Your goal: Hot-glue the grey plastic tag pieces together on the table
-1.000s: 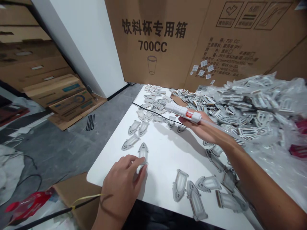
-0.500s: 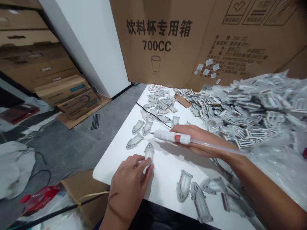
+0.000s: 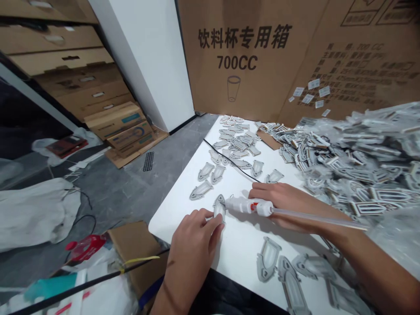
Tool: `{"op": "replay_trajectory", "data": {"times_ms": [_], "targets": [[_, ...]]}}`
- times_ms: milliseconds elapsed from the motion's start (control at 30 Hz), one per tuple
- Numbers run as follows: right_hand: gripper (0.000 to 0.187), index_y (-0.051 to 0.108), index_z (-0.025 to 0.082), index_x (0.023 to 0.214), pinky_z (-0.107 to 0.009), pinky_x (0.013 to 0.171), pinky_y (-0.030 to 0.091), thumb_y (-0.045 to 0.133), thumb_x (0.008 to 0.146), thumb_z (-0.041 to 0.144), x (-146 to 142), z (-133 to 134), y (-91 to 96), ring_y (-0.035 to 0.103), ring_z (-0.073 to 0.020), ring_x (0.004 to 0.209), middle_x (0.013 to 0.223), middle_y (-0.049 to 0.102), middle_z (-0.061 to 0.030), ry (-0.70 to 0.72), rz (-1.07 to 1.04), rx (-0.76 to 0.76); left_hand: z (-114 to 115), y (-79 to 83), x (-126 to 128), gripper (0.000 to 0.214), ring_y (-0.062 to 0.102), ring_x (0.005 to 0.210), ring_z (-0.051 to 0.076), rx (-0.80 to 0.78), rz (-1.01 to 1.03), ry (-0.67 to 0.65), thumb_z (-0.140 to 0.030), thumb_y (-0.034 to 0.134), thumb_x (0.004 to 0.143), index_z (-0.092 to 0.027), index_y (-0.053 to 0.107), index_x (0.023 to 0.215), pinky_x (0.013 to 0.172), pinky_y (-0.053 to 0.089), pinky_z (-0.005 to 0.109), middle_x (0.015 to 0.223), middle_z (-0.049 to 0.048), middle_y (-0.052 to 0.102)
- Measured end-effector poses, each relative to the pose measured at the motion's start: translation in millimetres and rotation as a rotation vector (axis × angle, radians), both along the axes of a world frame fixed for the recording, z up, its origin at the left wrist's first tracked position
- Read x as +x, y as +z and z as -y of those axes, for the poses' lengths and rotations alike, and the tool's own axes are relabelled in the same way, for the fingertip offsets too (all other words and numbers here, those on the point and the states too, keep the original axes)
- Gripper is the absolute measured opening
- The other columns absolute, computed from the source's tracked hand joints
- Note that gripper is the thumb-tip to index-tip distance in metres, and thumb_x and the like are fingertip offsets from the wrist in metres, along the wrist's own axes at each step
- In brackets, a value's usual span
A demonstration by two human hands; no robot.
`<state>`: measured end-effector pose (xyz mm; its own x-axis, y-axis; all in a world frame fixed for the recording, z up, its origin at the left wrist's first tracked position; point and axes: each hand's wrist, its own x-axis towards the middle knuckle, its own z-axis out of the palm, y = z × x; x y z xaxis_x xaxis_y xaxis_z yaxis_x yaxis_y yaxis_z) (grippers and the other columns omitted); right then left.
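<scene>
My left hand (image 3: 196, 238) pinches the lower end of a small grey pointed frame piece (image 3: 219, 205) lying on the white table, thumb and fingers at its sides. In my right hand (image 3: 288, 203) is a white hot glue gun (image 3: 243, 204) with a red mark, and a clear glue stick (image 3: 315, 217) juts from its back. The gun's tip is at the upper part of the pinched piece; whether it touches cannot be made out. Several similar pieces lie beyond, among them one piece (image 3: 201, 190). Nearer me is another piece (image 3: 268, 259).
A large pile of bagged pieces (image 3: 357, 170) covers the table's right side. A black cord (image 3: 234, 163) crosses the white table (image 3: 177, 210). Behind stands a big cardboard box (image 3: 249, 96). On the floor at left are a red-labelled bottle (image 3: 87, 247) and stacked boxes (image 3: 121, 127).
The glue gun's tip has come down and toward me, from beside the farther pieces to the piece in my left hand. The whole view has shifted, so things appear further right.
</scene>
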<state>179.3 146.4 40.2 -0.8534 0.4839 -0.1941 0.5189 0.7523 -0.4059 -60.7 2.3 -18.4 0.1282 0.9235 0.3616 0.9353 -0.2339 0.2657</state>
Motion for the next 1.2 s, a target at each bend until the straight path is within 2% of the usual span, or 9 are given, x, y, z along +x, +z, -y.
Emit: {"op": "replay_trajectory", "data": {"times_ms": [233,433,767,967,1200], "targets": [[0.022,0.056,0.024,0.090,-0.032,0.068,0.030,0.049,0.082,0.004,-1.2,6.9,0.3,0.062,-0.0210,0.083,0.096,0.063,-0.0025,-0.012,0.046,0.098,0.6,1.5,1.0,0.014,0.069,0.088,0.024,-0.031,0.001,0.014,-0.017,0.068,0.097,-0.024,0.074,0.108,0.077,0.058,0.041,0.102,0.0040,0.072],[0.018,0.056,0.024,0.092,-0.033,0.066,0.028,0.047,0.090,0.008,-5.6,15.1,2.6,0.061,-0.0209,0.077,0.096,0.064,-0.0026,-0.110,0.101,0.129,1.9,3.9,3.8,0.011,0.066,0.088,0.024,-0.090,-0.005,0.026,-0.020,0.065,0.100,-0.023,0.073,0.106,0.078,0.057,0.041,0.097,0.0036,0.070],[0.013,0.057,0.023,0.095,-0.036,0.062,0.021,0.046,0.096,0.015,-12.1,25.8,2.7,0.063,-0.0227,0.075,0.101,0.065,-0.0065,-0.159,0.243,0.181,4.5,4.7,5.8,0.011,0.063,0.085,0.023,-0.139,-0.047,0.038,-0.021,0.063,0.103,-0.024,0.073,0.106,0.077,0.053,0.040,0.093,0.0027,0.069],[0.010,0.056,0.022,0.095,-0.036,0.064,0.027,0.047,0.099,0.017,-11.9,30.2,0.7,0.065,-0.0229,0.078,0.100,0.067,-0.0085,-0.205,0.242,0.164,4.0,4.0,6.6,0.011,0.063,0.086,0.023,-0.147,-0.025,0.037,-0.020,0.065,0.101,-0.023,0.074,0.107,0.079,0.054,0.041,0.092,0.0021,0.068],[0.012,0.056,0.021,0.098,-0.035,0.067,0.033,0.046,0.097,0.014,-11.5,26.5,2.1,0.067,-0.0262,0.088,0.106,0.066,-0.0109,-0.191,0.277,0.099,4.0,6.3,7.2,0.011,0.063,0.086,0.023,-0.155,-0.031,0.034,-0.019,0.064,0.102,-0.022,0.074,0.107,0.078,0.055,0.040,0.092,0.0026,0.068]]}}
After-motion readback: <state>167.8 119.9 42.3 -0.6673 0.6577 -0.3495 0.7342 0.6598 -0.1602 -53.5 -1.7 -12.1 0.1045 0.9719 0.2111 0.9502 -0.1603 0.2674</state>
